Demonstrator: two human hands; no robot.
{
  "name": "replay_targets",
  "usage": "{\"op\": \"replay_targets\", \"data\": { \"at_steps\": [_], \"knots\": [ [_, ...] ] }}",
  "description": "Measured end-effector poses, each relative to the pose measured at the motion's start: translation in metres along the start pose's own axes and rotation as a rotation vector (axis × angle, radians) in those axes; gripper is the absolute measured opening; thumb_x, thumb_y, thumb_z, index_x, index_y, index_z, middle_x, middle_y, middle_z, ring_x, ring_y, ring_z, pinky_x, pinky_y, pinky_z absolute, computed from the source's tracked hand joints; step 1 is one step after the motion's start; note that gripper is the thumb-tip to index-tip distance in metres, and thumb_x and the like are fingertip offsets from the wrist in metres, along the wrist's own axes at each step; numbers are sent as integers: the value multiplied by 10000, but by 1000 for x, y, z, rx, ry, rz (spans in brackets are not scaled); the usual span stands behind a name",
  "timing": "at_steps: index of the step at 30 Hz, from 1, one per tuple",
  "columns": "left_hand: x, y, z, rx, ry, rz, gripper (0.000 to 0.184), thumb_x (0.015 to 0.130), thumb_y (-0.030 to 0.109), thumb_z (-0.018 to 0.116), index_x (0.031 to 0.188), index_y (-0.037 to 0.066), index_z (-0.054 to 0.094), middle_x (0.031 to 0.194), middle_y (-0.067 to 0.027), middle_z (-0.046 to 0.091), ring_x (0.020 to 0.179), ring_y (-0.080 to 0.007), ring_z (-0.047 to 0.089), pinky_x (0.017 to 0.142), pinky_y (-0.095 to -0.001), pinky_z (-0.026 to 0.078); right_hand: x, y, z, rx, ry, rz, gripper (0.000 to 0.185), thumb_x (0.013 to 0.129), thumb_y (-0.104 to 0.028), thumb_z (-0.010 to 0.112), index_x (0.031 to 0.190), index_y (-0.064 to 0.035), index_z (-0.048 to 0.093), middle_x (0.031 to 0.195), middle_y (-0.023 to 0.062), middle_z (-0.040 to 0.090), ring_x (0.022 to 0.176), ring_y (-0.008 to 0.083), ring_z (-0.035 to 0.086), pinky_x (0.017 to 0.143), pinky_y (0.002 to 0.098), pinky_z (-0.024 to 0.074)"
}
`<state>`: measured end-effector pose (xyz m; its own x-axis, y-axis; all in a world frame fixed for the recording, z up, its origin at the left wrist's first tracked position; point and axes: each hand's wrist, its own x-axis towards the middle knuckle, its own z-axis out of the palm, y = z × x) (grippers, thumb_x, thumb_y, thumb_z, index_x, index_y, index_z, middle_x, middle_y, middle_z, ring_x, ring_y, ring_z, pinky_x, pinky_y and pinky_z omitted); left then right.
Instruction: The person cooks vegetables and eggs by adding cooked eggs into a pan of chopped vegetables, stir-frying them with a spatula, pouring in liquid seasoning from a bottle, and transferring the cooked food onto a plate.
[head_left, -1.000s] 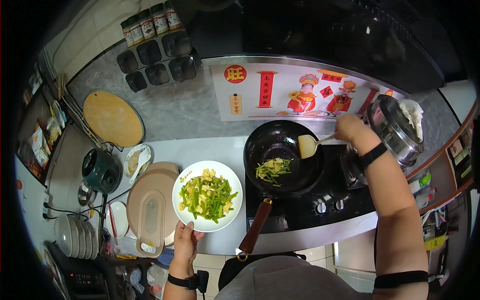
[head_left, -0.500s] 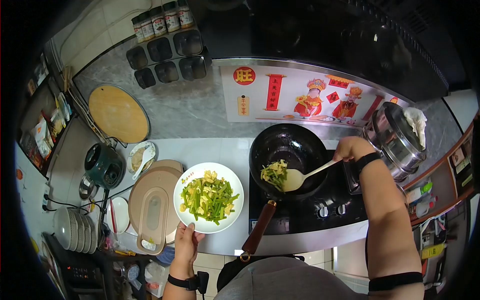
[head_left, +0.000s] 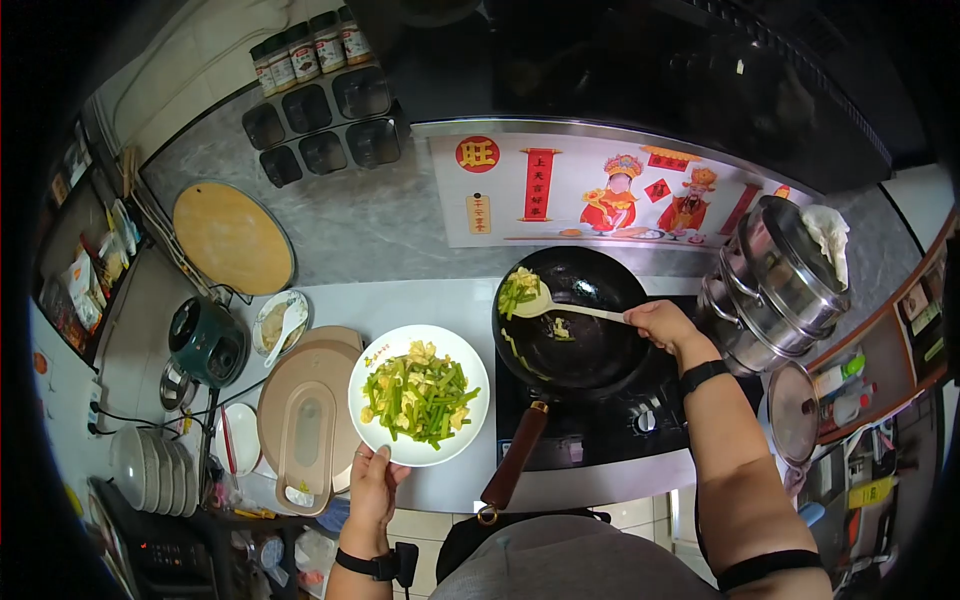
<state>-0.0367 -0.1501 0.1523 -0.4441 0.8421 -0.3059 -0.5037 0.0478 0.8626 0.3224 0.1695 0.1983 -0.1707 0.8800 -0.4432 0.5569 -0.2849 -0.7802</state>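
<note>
My left hand (head_left: 374, 482) grips the near rim of a white plate (head_left: 470, 362) heaped with green stalks and yellow egg (head_left: 418, 395). To the plate's right, a black wok (head_left: 590, 360) with a wooden handle (head_left: 515, 460) sits on the black stove. My right hand (head_left: 662, 325) is closed round the handle of a pale spatula (head_left: 585, 311). The spatula's blade is at the wok's upper left side, bearing a small heap of the same food (head_left: 520, 290). A few bits of egg and stalk (head_left: 560, 328) lie in the wok.
Steel steamer pots (head_left: 775, 285) stand right of the wok, with a glass lid (head_left: 793, 410) below them. Left of the plate are a beige lidded container (head_left: 306, 410), a bowl with a spoon (head_left: 274, 330) and a green cooker (head_left: 207, 342). A range hood (head_left: 640, 70) hangs above.
My right hand has moved left and down with the spatula. The food in the wok has been gathered onto the blade and raised toward the upper left side. My left hand still holds the plate.
</note>
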Motion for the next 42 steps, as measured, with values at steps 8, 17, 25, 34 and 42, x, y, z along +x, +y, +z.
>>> {"op": "replay_targets", "data": {
  "at_steps": [8,17,25,34,42],
  "knots": [
    [11,2,13,8,-33,-8,268,928,135,447,1186,64,458,1001,-57,622,775,-106,637,625,-206,532,-28,5,5,189,11,-2,178,807,-184,628,914,-50,677,573,-13,506,376,58,336,348,217,228],
    [45,-4,29,0,-107,-9,239,936,127,430,1166,79,469,981,-36,622,757,-79,621,623,-193,521,-59,28,-20,208,39,6,222,817,-175,616,979,-32,665,579,-20,492,412,46,353,363,206,234],
    [70,-17,50,82,-152,-62,193,941,135,428,1121,80,470,986,-38,623,783,-90,623,659,-208,511,-117,5,-44,145,65,-160,228,818,-129,591,992,3,659,574,-32,491,451,34,383,408,192,270],
    [74,-27,71,95,-198,-101,247,938,137,424,1175,76,462,1004,-44,622,779,-94,625,674,-215,511,-165,-33,-2,-93,105,-373,223,793,-117,606,976,-6,668,650,7,583,576,61,480,544,224,405],
    [69,-27,75,99,-181,-93,240,931,136,437,1163,77,462,962,-35,628,754,-84,621,660,-204,511,-183,-44,15,-391,425,-803,223,730,-65,642,948,-23,668,692,148,626,501,221,566,500,290,456]
  ]
}}
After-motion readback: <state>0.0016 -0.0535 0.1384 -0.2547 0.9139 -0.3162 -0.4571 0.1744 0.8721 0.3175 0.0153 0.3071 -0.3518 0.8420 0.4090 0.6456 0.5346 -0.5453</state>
